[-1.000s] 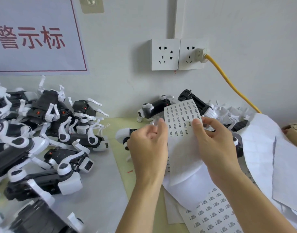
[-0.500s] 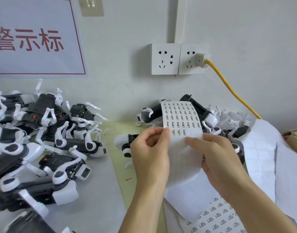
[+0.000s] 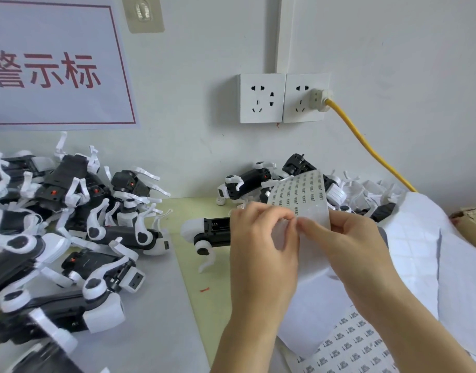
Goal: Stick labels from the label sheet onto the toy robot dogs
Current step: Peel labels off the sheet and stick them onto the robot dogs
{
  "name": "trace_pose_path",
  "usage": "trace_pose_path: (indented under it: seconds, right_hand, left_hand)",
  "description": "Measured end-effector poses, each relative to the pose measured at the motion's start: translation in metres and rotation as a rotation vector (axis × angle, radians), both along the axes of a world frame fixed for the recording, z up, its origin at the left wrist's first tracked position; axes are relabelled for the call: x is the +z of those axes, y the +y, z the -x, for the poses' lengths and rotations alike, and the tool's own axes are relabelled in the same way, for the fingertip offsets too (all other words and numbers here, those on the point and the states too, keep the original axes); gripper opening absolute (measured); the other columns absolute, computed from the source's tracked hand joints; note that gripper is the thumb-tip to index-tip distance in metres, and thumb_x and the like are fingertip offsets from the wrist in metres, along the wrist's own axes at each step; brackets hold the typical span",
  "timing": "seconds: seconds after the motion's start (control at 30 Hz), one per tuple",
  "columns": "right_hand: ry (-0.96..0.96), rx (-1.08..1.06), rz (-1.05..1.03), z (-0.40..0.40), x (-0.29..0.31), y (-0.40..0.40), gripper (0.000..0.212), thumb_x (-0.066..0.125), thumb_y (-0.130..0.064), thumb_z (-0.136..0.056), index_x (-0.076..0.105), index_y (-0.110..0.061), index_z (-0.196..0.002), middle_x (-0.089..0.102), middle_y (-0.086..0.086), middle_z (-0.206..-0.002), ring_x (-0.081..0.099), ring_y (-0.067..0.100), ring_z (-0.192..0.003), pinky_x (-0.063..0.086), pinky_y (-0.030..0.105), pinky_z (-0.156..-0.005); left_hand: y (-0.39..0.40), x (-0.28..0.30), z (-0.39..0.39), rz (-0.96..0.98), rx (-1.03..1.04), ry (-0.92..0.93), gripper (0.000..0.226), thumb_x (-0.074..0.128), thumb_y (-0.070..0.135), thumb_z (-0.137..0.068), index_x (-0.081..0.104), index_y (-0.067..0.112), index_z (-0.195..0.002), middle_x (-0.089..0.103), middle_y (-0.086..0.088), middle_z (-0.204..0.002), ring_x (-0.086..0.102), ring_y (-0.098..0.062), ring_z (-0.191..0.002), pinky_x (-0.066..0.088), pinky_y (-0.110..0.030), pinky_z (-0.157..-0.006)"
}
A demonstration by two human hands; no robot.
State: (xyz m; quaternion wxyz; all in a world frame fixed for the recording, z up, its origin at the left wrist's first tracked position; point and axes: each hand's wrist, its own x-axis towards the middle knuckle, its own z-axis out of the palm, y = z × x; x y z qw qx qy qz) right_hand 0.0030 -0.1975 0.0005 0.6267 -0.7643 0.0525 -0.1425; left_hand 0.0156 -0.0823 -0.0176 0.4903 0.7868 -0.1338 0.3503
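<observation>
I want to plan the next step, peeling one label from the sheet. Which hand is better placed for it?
Probably the right hand: its fingertips pinch at the label sheet edge just below the printed rows. The left hand holds the sheet's bent part in its grip, steadying it.

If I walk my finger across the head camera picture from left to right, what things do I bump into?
Pile of toy robot dogs → single toy robot dog → left hand → label sheet → right hand → yellow cable → cardboard box.
</observation>
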Motion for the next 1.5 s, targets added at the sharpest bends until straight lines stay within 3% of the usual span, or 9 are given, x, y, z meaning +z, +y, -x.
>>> trace_pose_path:
  seconds: [0.2, 0.43, 0.53, 0.7, 0.93, 1.23, 1.4, 1.5]
  right_hand:
    - [-0.085, -0.011, 0.131, -0.001, -0.003, -0.003, 0.01, 0.07, -0.019, -0.084, 0.074, -0.011, -0.078, 0.072, 0.013, -0.074, 0.067, 0.034, -0.074, 0.047, 0.031, -0.06]
    - [-0.14, 0.016, 0.272, 0.001, -0.001, -0.006, 0.018, 0.068, -0.015, -0.085, 0.076, -0.02, -0.07, 0.068, 0.008, -0.063, 0.06, 0.022, -0.058, 0.042, 0.024, -0.047]
    - [-0.169, 0.025, 0.311, 0.002, -0.001, -0.007, 0.021, 0.068, -0.016, -0.087, 0.075, -0.026, -0.07, 0.068, 0.005, -0.061, 0.058, 0.019, -0.055, 0.043, 0.025, -0.047]
    - [-0.178, 0.022, 0.311, 0.002, -0.001, -0.006, 0.02, 0.069, -0.019, -0.088, 0.076, -0.028, -0.072, 0.071, 0.0, -0.064, 0.066, 0.025, -0.068, 0.049, 0.034, -0.057]
    - [-0.173, 0.043, 0.321, 0.003, -0.001, -0.006, 0.027, 0.069, -0.014, -0.087, 0.076, -0.033, -0.069, 0.07, -0.009, -0.06, 0.066, 0.015, -0.06, 0.047, 0.021, -0.05]
    - [-0.149, 0.046, 0.32, 0.003, -0.001, -0.006, 0.018, 0.067, -0.015, -0.088, 0.075, -0.018, -0.072, 0.069, 0.009, -0.065, 0.064, 0.036, -0.073, 0.048, 0.043, -0.059]
    - [-0.152, 0.034, 0.293, 0.003, 0.001, -0.009, 0.02, 0.067, -0.011, -0.088, 0.075, -0.02, -0.073, 0.071, 0.007, -0.068, 0.065, 0.028, -0.072, 0.049, 0.036, -0.06]
    - [-0.143, 0.035, 0.306, 0.001, 0.0, -0.012, 0.022, 0.069, -0.007, -0.089, 0.075, -0.02, -0.073, 0.071, 0.006, -0.069, 0.065, 0.025, -0.071, 0.048, 0.033, -0.059]
  left_hand:
    - [0.0, -0.002, -0.003, -0.037, -0.055, 0.038, 0.011, 0.072, 0.005, -0.088, 0.074, 0.015, -0.09, 0.066, 0.009, -0.084, 0.06, -0.012, -0.084, 0.043, -0.016, -0.074]
    - [0.001, -0.005, -0.006, -0.009, -0.121, 0.098, 0.01, 0.071, 0.007, -0.09, 0.076, 0.015, -0.086, 0.069, 0.008, -0.078, 0.06, -0.004, -0.073, 0.046, -0.016, -0.068]
    - [0.002, -0.006, -0.007, 0.038, -0.142, 0.127, 0.012, 0.071, 0.006, -0.089, 0.076, 0.015, -0.084, 0.071, 0.009, -0.076, 0.063, -0.005, -0.073, 0.047, -0.016, -0.067]
    - [0.002, -0.007, -0.006, 0.014, -0.155, 0.131, 0.012, 0.069, 0.006, -0.09, 0.075, 0.014, -0.084, 0.07, 0.008, -0.076, 0.061, -0.005, -0.073, 0.047, -0.017, -0.066]
    - [0.001, -0.007, -0.005, 0.049, -0.153, 0.154, 0.01, 0.068, 0.009, -0.089, 0.073, 0.015, -0.082, 0.069, 0.007, -0.075, 0.063, -0.008, -0.074, 0.05, -0.027, -0.068]
    - [0.001, -0.01, -0.007, 0.097, -0.153, 0.157, 0.013, 0.067, 0.009, -0.088, 0.072, 0.018, -0.079, 0.067, 0.01, -0.07, 0.063, -0.008, -0.071, 0.049, -0.021, -0.064]
    - [0.002, -0.008, -0.009, 0.194, -0.227, 0.213, 0.009, 0.073, 0.01, -0.088, 0.075, 0.017, -0.082, 0.07, 0.011, -0.074, 0.065, -0.005, -0.074, 0.045, -0.012, -0.066]
    - [0.003, -0.006, -0.01, 0.274, -0.258, 0.266, 0.017, 0.075, 0.008, -0.087, 0.075, 0.022, -0.076, 0.071, 0.01, -0.071, 0.065, -0.006, -0.069, 0.05, -0.018, -0.064]
